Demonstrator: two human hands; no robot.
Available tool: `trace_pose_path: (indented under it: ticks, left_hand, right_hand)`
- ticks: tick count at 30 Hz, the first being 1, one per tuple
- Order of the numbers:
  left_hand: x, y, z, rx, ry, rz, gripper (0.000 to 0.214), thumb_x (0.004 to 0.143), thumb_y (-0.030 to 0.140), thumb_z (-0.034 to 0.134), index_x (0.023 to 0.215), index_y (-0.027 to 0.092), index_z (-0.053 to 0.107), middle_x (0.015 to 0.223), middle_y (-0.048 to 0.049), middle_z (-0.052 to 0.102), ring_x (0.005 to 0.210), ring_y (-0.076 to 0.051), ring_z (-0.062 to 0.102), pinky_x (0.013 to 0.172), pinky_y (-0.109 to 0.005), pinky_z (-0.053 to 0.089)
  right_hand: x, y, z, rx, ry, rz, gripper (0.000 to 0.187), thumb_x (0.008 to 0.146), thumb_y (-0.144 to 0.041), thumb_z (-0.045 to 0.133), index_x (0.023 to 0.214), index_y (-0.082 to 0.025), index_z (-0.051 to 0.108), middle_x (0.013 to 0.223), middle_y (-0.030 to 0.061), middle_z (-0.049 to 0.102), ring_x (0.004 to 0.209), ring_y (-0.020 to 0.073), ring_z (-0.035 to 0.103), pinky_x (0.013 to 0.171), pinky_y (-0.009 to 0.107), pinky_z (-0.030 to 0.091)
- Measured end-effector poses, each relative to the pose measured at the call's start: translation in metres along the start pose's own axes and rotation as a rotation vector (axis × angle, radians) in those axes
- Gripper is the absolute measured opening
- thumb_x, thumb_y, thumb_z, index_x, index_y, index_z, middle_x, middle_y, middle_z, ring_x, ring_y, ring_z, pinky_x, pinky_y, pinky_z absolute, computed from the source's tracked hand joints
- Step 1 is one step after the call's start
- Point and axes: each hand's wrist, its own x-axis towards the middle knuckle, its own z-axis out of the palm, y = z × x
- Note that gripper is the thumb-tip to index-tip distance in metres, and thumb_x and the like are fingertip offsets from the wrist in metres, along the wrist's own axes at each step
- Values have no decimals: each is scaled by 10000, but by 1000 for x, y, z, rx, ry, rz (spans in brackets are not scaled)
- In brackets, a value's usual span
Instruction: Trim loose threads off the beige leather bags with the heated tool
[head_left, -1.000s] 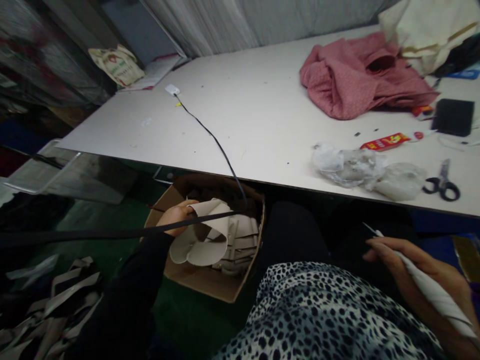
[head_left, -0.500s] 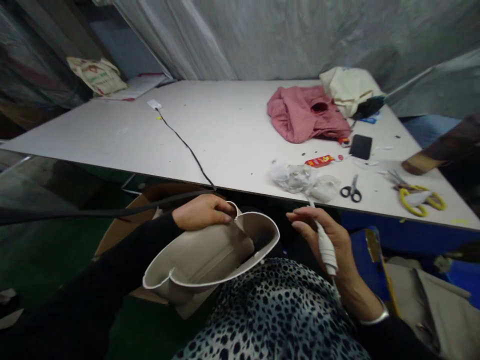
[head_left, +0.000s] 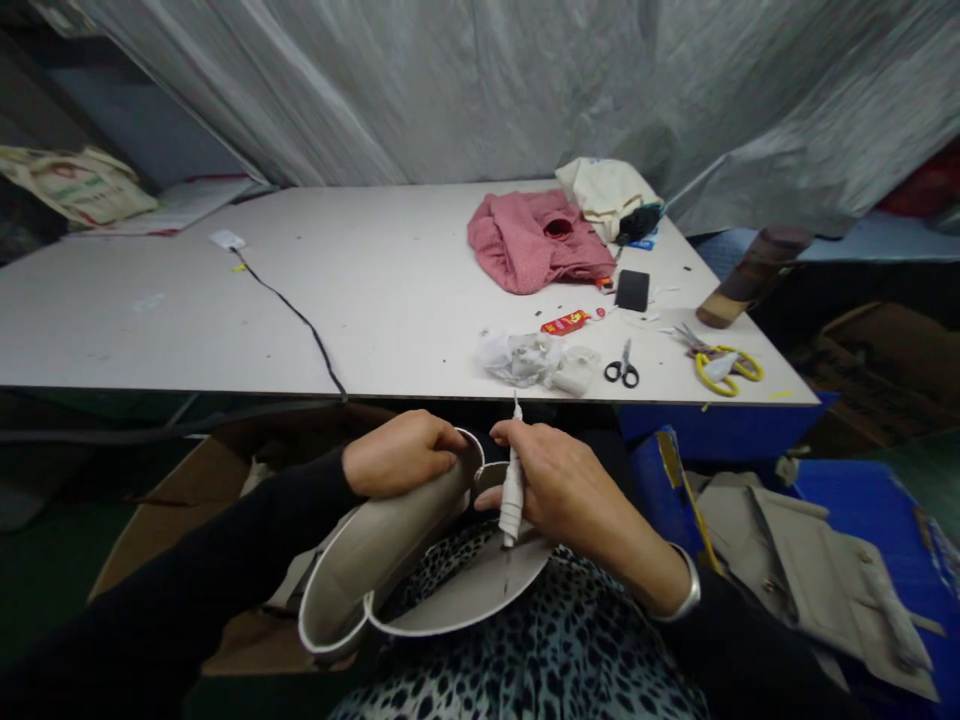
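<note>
My left hand (head_left: 401, 455) is closed over the upper left rim of a beige bag body (head_left: 397, 530), thumb outside and fingertips curled into the opening. The bag body rests on my lap, its pale-edged mouth facing up and folded inward at both ends. My right hand (head_left: 559, 480) grips a thin pointed tool (head_left: 512, 495) whose middle is wrapped in white tape. One slim tip points up toward the table edge; the other end hangs over the bag's inner wall. The right fingers are at the bag's right end; whether they touch it is hard to tell.
On the white table (head_left: 375, 300) lie crumpled clear plastic (head_left: 532, 360), black-handled scissors (head_left: 622, 368), yellow-handled scissors (head_left: 724, 365), a pink cloth (head_left: 525, 240) and a black cord (head_left: 300, 318). A cardboard box (head_left: 165, 530) is below left. Beige bags (head_left: 810, 570) fill a blue bin (head_left: 870, 490) at right.
My right hand has moved left with the tool, from beside the bag body to over its right end. The bag mouth has opened wider and tilted. The view has swung right.
</note>
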Motion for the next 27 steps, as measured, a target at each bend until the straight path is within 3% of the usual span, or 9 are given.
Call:
trace_pose_path:
  ticks: [7,16,22,25,27]
  left_hand:
    - [8,7,3,30,-69,19,414,818,154,545,1094,241,841,1099,10,824,1046,-222,738,959,-265,489]
    - [6,2,6,29,-96,1,427,865,204,568,1217,235,808,1240,-9,790,1150,-216,714,1049,-268,477]
    - [11,-2,1,-26,-196,98,371,864,202,573,1128,255,829,1156,-11,805,1078,-213,728,1004,-273,503]
    - [11,-2,-2,-42,-209,168,492,851,162,577,1289,298,754,1298,0,759,1212,-229,677,1100,-298,451]
    - [13,-3,-4,-74,-143,181,639,818,143,607,1432,315,641,1422,-11,689,1309,-245,615,1152,-328,415]
  right_hand:
    - [4,-4,15,-145,13,28,353,901,-405,832,1036,-162,614,854,82,701,767,269,684,675,360,481]
    - [-10,35,19,423,116,119,396,780,-233,939,960,-207,587,764,-61,632,630,109,551,608,222,378]
    - [-13,42,24,673,162,189,299,808,-281,894,921,-203,628,777,-62,639,642,96,528,591,205,381]
    - [-15,45,25,743,166,221,309,793,-335,888,893,-204,626,786,-49,638,649,107,514,594,216,398]
    - [-15,46,25,771,159,231,310,795,-352,874,867,-208,609,768,-49,624,648,112,504,594,220,404]
